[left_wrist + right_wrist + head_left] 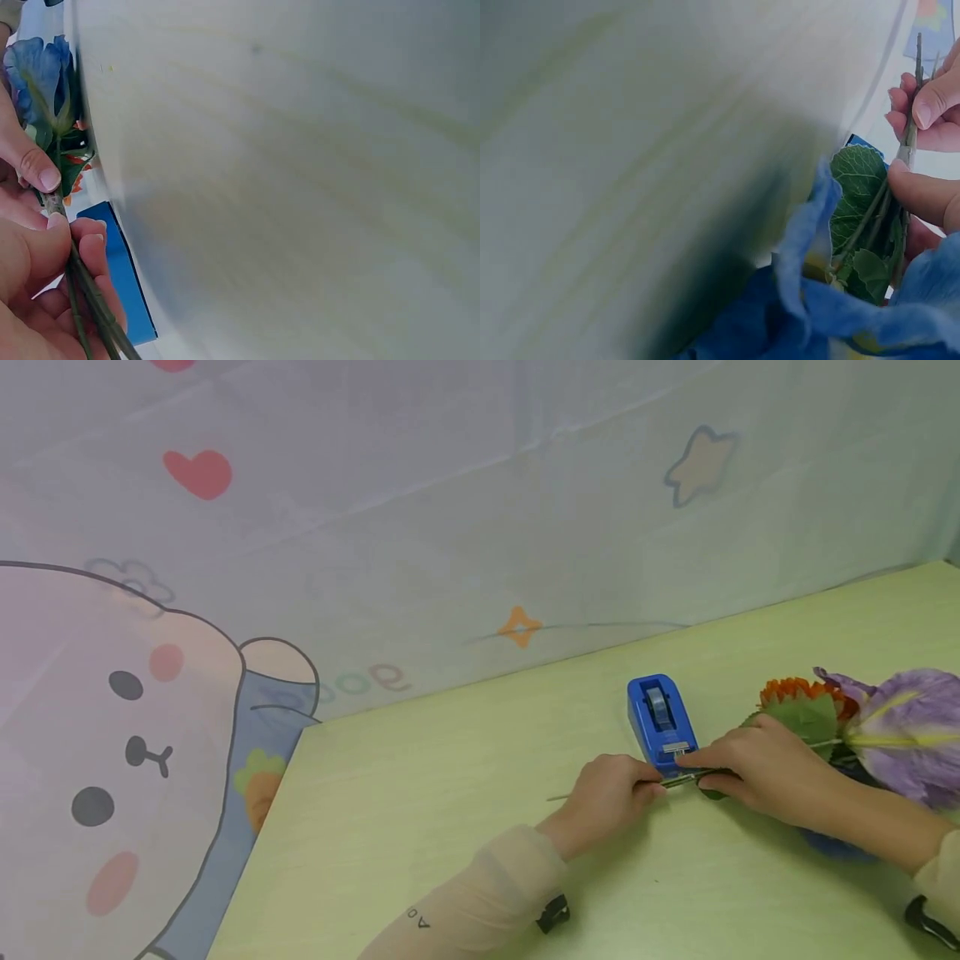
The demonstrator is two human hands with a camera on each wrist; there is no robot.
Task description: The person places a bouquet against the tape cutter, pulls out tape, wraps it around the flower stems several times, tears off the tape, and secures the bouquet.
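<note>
Several artificial flowers lie bunched with their stems together: a purple bloom (907, 727), an orange one (798, 692) and a blue one (45, 86). My left hand (611, 797) pinches the green stems (94, 300) between thumb and fingers, their thin ends pointing left. Closer to the blooms, my right hand (772, 768) grips the same stems. Between the two hands a strip of clear tape (905, 154) is wrapped around the stems. Just behind the fingers stands a blue tape dispenser (663, 714) with a roll in it. Green leaves (859, 187) spread beside my right thumb.
The light green table (420, 810) reaches back to a hanging cloth (450, 510) printed with a bear, hearts and stars. Black straps (553, 913) show at the wrists under the pale sleeves (495, 885).
</note>
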